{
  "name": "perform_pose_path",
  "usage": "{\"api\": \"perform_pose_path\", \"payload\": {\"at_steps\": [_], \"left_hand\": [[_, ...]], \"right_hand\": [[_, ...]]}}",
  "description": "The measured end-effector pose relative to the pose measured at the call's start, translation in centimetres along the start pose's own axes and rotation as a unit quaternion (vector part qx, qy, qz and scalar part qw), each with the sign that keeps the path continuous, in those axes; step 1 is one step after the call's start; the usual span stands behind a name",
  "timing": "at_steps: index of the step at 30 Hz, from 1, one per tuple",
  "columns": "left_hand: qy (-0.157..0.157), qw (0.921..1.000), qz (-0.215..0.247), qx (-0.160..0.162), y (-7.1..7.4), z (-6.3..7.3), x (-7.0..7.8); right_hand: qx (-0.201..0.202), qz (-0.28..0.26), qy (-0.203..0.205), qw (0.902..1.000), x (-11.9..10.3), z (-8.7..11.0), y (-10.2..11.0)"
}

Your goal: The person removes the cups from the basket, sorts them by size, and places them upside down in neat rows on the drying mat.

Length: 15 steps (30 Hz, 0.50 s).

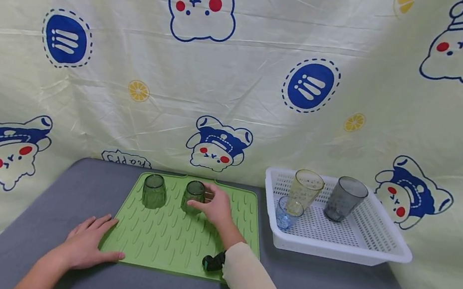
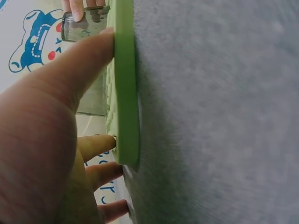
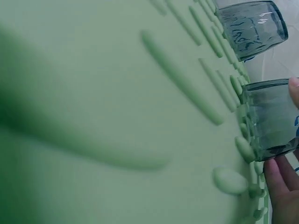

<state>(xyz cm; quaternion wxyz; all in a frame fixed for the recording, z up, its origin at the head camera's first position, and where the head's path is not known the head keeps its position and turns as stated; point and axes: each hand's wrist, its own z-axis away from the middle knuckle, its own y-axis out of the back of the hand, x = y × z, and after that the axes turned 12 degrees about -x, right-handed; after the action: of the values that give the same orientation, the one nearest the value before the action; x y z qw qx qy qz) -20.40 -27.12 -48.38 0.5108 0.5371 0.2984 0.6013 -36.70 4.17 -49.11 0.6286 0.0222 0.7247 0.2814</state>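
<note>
On the green drying mat (image 1: 160, 247) two dark green glasses stand side by side, both rim down. My right hand (image 1: 217, 207) holds the right-hand green glass (image 1: 193, 193) from its right side, thumb in front and fingers around the back. In the right wrist view that held glass (image 3: 271, 119) has its rim at the mat, with fingertips at its side. The other green glass (image 1: 154, 194) stands to its left, untouched. At the mat's left front corner rests my left hand (image 1: 84, 243), fingers spread and thumb on the front edge.
To the right, a white perforated basket (image 1: 341, 252) holds a yellowish glass (image 1: 307, 187), a small blue glass (image 1: 287, 215) and a grey glass (image 1: 344, 200). A grey cloth (image 1: 300, 287) covers the table. Behind hangs a printed curtain (image 1: 241, 85).
</note>
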Motion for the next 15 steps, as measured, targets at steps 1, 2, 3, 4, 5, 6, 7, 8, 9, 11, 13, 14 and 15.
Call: {"api": "perform_pose_path", "payload": {"at_steps": [1, 2, 3, 4, 5, 6, 7, 8, 9, 11, 13, 14, 15], "left_hand": [[0.000, 1.0000, 0.001, -0.001, 0.06, 0.01, 0.03], [0.000, 1.0000, 0.002, -0.002, 0.13, 0.02, 0.07], [0.000, 1.0000, 0.003, -0.003, 0.20, 0.03, 0.11], [0.000, 1.0000, 0.004, -0.005, 0.28, 0.04, 0.15], [0.000, 1.0000, 0.005, -0.006, 0.36, 0.05, 0.19], [0.000, 1.0000, 0.005, -0.007, 0.42, 0.06, 0.22], [0.001, 0.9999, 0.006, -0.009, 0.47, 0.07, 0.26], [0.001, 0.9999, 0.006, -0.009, 0.50, 0.07, 0.28], [0.001, 0.9999, 0.006, -0.010, 0.52, 0.07, 0.29], [0.000, 0.9999, 0.006, -0.010, 0.51, 0.08, 0.30], [0.000, 1.0000, 0.006, -0.008, 0.48, 0.11, 0.27], [0.001, 1.0000, 0.005, -0.007, 0.46, 0.13, 0.25], [0.001, 1.0000, 0.005, -0.006, 0.42, 0.15, 0.22]], "right_hand": [[-0.002, -0.001, -0.002, 1.0000, -0.06, 0.00, -0.01], [-0.005, -0.001, -0.003, 1.0000, -0.13, 0.00, 0.00], [-0.008, -0.002, -0.005, 1.0000, -0.21, 0.02, 0.01], [-0.010, -0.002, -0.008, 0.9999, -0.31, 0.03, 0.03], [-0.012, -0.003, -0.009, 0.9999, -0.41, 0.05, 0.05], [-0.015, -0.005, -0.011, 0.9998, -0.50, 0.09, 0.07], [-0.017, -0.007, -0.013, 0.9997, -0.63, 0.16, 0.10], [-0.018, -0.009, -0.014, 0.9997, -0.69, 0.21, 0.13], [-0.021, -0.012, -0.015, 0.9996, -0.74, 0.27, 0.15], [-0.024, -0.019, -0.015, 0.9994, -0.86, 0.41, 0.20], [-0.029, -0.024, -0.015, 0.9992, -0.92, 0.58, 0.24], [-0.032, -0.026, -0.013, 0.9990, -0.92, 0.65, 0.25], [-0.035, -0.029, -0.013, 0.9989, -0.96, 0.76, 0.25]]}}
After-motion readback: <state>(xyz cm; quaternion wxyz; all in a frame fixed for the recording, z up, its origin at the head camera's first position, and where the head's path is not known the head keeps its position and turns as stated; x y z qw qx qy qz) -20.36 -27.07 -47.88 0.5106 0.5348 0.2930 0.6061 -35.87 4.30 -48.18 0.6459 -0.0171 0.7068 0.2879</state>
